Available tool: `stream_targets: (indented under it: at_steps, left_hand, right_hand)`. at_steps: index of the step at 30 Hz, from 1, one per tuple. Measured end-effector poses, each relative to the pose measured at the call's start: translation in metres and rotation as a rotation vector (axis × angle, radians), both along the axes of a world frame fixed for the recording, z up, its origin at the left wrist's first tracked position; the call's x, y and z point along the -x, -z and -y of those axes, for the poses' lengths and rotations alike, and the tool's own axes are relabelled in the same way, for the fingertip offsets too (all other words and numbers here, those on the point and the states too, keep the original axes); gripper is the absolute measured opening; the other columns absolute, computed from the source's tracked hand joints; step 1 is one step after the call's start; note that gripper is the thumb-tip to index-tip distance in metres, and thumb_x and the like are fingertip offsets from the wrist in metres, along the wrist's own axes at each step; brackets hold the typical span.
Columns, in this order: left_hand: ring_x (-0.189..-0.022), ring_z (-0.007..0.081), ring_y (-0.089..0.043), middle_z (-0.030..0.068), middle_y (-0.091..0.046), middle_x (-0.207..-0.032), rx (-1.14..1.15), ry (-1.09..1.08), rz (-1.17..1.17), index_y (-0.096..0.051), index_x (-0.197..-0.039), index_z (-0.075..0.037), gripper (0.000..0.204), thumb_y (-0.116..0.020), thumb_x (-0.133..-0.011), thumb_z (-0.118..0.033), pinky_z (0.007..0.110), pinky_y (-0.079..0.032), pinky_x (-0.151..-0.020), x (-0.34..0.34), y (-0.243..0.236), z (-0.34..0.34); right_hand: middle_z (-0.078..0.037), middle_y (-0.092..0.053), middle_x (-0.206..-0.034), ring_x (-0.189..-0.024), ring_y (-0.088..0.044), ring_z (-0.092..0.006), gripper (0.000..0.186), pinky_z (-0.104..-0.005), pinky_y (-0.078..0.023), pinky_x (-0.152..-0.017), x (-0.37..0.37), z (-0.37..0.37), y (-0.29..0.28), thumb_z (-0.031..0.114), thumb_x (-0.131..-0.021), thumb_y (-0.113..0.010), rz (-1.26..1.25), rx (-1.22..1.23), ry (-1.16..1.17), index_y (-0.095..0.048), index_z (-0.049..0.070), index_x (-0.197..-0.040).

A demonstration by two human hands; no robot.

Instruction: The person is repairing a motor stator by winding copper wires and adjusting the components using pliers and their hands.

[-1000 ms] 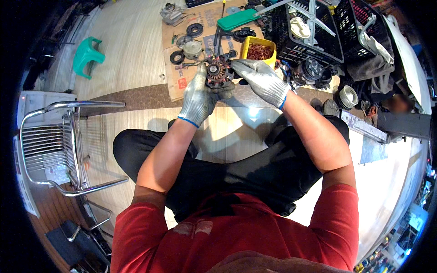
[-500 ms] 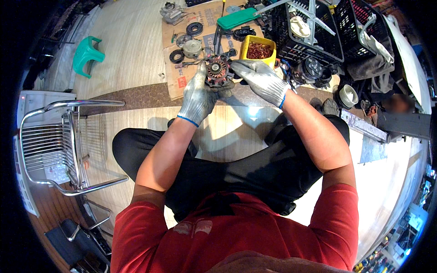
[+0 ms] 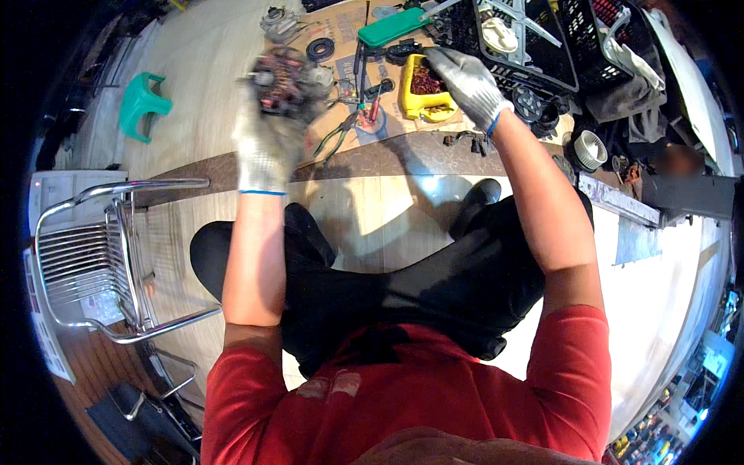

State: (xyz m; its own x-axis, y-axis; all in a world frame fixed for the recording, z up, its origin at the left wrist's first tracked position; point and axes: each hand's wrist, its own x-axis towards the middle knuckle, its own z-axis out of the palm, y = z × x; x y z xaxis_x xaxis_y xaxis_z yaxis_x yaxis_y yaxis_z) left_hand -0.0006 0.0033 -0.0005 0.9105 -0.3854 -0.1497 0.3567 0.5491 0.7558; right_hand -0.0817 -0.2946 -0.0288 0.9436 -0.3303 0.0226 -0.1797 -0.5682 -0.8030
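Observation:
My left hand (image 3: 262,139), in a grey-white work glove, is closed round a motor rotor with copper windings (image 3: 285,81). Motion smears the rotor and the fingers on it. My right hand (image 3: 469,81), gloved too, reaches over the right side of a cut-open yellow plastic container (image 3: 432,108). Its fingers are bunched at the far rim, and whether something is between them cannot be made out. Reddish-brown scraps (image 3: 425,80) lie in the container. Between my hands are green-handled pliers (image 3: 338,138) and a red-handled tool (image 3: 375,108) on the cardboard (image 3: 387,122).
A black ring (image 3: 320,49), a metal housing (image 3: 280,23) and a green tray (image 3: 394,27) lie farther back. Black crates (image 3: 535,66) stand at the right, near a white fan wheel (image 3: 590,149). A green stool (image 3: 145,106) and a chrome chair (image 3: 116,256) are at the left.
My left hand has carried the rotor left and away from me. The right hand has left the rotor and moved to the yellow container. The pliers have come into view.

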Motion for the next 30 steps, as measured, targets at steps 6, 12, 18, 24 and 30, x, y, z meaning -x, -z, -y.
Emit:
stream_targets:
  at_steps: [6,12,18,24,30]
  left_hand:
    - [-0.122,0.0473,-0.051,0.0255,-0.053,-0.133,0.356,0.153,0.171,-0.042,-0.141,0.001,0.073,-0.062,-0.091,-0.048,0.057,-0.048,-0.097,-0.029,-0.053,-0.072]
    - [-0.126,0.0485,-0.047,0.0275,-0.049,-0.137,0.267,-0.01,0.124,-0.039,-0.142,0.001,0.067,-0.058,-0.095,-0.042,0.06,-0.045,-0.101,-0.044,-0.058,-0.069]
    - [-0.12,0.0476,-0.052,0.0274,-0.052,-0.133,0.433,0.116,-0.021,-0.045,-0.137,0.0,0.056,-0.056,-0.097,-0.038,0.062,-0.047,-0.098,-0.043,-0.019,-0.075]
    - [-0.117,0.0456,-0.054,0.0254,-0.053,-0.132,0.258,-0.121,-0.114,-0.046,-0.137,-0.001,0.059,-0.059,-0.096,-0.042,0.064,-0.046,-0.096,-0.036,-0.019,-0.076]
    - [-0.135,0.046,-0.039,0.0243,-0.043,-0.146,0.311,0.08,-0.019,-0.035,-0.147,-0.001,0.066,-0.057,-0.097,-0.038,0.062,-0.036,-0.109,-0.035,-0.029,-0.087]
  right_hand:
    - [-0.023,-0.068,-0.11,-0.105,-0.066,-0.0364,0.057,-0.0434,-0.05,-0.095,-0.005,0.035,0.077,0.053,-0.094,-0.048,-0.6,0.532,-0.099,-0.073,0.004,-0.105]
    - [-0.017,-0.073,-0.092,-0.09,-0.07,-0.0325,0.052,-0.0426,-0.053,-0.078,-0.013,0.03,0.215,0.052,-0.09,-0.052,-0.562,0.535,-0.129,-0.073,0.005,-0.095]
    - [-0.018,-0.071,-0.109,-0.103,-0.068,-0.0336,0.039,-0.043,-0.053,-0.088,-0.024,-0.016,0.297,0.03,-0.077,-0.063,-0.893,0.588,-0.478,-0.073,0.005,-0.105]
    - [-0.018,-0.065,-0.122,-0.112,-0.064,-0.0329,0.045,-0.0432,-0.049,-0.095,-0.057,-0.072,0.318,0.043,-0.087,-0.053,-0.922,0.265,-0.317,-0.071,0.012,-0.115]
    - [-0.019,-0.066,-0.122,-0.112,-0.064,-0.0353,0.049,-0.0444,-0.049,-0.095,-0.095,-0.171,0.345,0.046,-0.09,-0.048,-0.726,0.236,-0.382,-0.07,0.011,-0.116]
